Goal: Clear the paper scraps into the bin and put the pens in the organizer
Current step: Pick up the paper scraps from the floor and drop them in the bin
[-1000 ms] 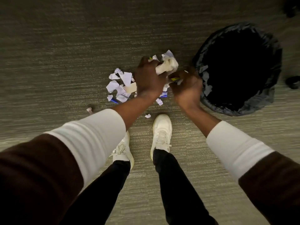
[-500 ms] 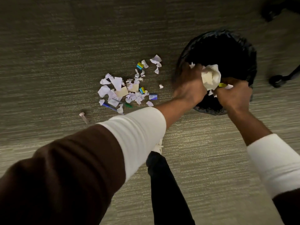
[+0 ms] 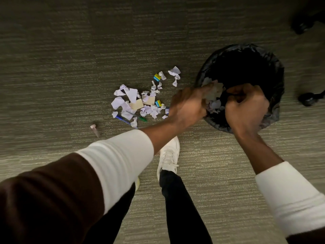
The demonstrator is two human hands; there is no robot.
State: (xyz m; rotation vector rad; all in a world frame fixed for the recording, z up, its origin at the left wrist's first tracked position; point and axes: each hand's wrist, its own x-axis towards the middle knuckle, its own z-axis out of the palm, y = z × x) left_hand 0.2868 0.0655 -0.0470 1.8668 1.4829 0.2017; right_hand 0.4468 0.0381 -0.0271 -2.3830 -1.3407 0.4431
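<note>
A bin with a black liner (image 3: 276, 73) stands on the carpet at the right. Both my hands are over its near rim. My left hand (image 3: 189, 104) presses white and beige paper scraps (image 3: 214, 100) against the bin's mouth, and they look loose and blurred. My right hand (image 3: 246, 107) is curled into a fist beside them, and what it holds is hidden. More torn scraps (image 3: 132, 100) lie in a pile on the floor to the left. A blue pen (image 3: 123, 119) and a green pen (image 3: 139, 117) lie partly under that pile. No organizer is in view.
Two small blue-and-yellow pieces (image 3: 157, 77) (image 3: 158, 103) lie among the scraps. A small pinkish cap-like object (image 3: 95, 130) lies apart at the left. My white shoe (image 3: 168, 155) stands just below the pile. Black chair casters (image 3: 309, 99) (image 3: 301, 26) sit to the right of the bin.
Both hands lifted a bundle of scraps off the floor pile and carried it right to the bin. The bundle was tight half a second ago and now looks loosened inside the rim.
</note>
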